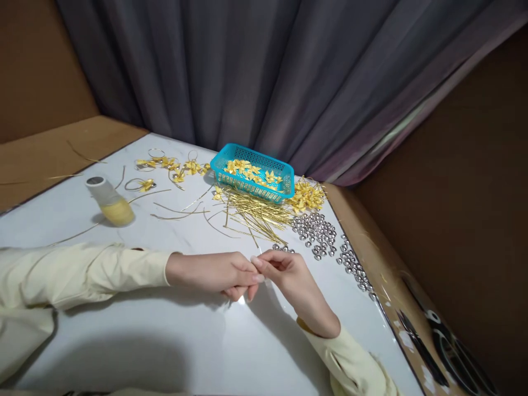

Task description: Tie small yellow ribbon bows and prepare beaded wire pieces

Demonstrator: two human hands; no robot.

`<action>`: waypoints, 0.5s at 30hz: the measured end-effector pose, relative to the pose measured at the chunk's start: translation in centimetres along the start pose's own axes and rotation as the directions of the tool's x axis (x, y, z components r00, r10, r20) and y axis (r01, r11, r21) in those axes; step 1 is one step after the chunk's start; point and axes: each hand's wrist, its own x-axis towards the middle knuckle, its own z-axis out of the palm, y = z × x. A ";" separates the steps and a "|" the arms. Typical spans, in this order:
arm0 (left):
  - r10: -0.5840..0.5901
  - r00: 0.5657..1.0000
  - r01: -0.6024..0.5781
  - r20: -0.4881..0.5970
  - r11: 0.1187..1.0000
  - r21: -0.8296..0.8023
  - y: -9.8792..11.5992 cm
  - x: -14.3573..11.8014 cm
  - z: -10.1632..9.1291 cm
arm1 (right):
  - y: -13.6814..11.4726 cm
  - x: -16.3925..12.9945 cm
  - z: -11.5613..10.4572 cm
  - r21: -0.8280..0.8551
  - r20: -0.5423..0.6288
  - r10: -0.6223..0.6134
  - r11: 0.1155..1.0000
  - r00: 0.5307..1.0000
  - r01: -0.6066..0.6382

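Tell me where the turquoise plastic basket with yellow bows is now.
In the head view, the turquoise plastic basket sits at the table's far edge before the grey curtain, just behind the gold wire strips.

Whatever my left hand (214, 272) and right hand (284, 272) pinched was too small to tell; my fingertips (258, 276) hid it.

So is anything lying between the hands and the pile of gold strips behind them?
Nothing visible does. The left hand and right hand meet fingertip to fingertip on the white table, and the stretch of table up to the gold strips is bare. The silver beads lie off to the right of that path.
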 end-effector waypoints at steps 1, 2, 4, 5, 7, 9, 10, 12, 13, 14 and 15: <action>-0.002 1.000 0.002 0.004 1.000 -0.004 0.1 -0.3 -0.1 | -0.1 0.1 0.2 -0.020 -0.024 -0.015 1.000 1.000 0.015; -0.005 1.000 0.005 0.001 1.000 -0.013 0.2 -0.6 -0.2 | -0.2 0.2 0.3 -0.045 -0.050 -0.040 0.998 0.998 0.038; -0.017 1.000 0.016 -0.013 0.999 -0.036 0.5 -1.2 -0.4 | -0.6 0.3 0.5 -0.102 -0.090 -0.106 0.990 0.990 0.097; -0.024 1.000 0.023 -0.019 0.998 -0.050 0.6 -1.6 -0.5 | -0.8 0.4 0.6 -0.131 -0.102 -0.143 0.983 0.984 0.130; -0.038 0.999 0.036 -0.027 0.996 -0.077 0.8 -2.3 -0.8 | -1.2 0.4 0.8 -0.189 -0.110 -0.216 0.963 0.970 0.193; -0.038 0.999 0.035 -0.034 0.995 -0.095 0.9 -3.1 -1.0 | -1.4 0.6 1.0 -0.241 -0.101 -0.284 0.937 0.954 0.253; -0.037 0.999 0.033 -0.039 0.995 -0.098 1.0 -3.5 -1.2 | -1.6 0.7 1.2 -0.262 -0.092 -0.315 0.923 0.945 0.282; -0.045 0.998 0.040 -0.053 0.995 -0.093 1.1 -4.3 -1.4 | -1.8 0.8 1.6 -0.290 -0.064 -0.367 0.897 0.928 0.335; -0.053 0.997 0.048 -0.058 0.996 -0.080 1.2 -4.8 -1.5 | -1.9 0.9 1.8 -0.298 -0.048 -0.388 0.885 0.921 0.357; -0.063 0.996 0.059 -0.065 0.997 -0.055 1.2 -5.2 -1.7 | -2.0 1.0 1.9 -0.305 -0.032 -0.403 0.875 0.914 0.375; -0.076 0.995 0.075 -0.070 0.997 -0.009 1.3 -5.7 -1.8 | -2.2 1.1 2.1 -0.311 -0.019 -0.415 0.867 0.910 0.389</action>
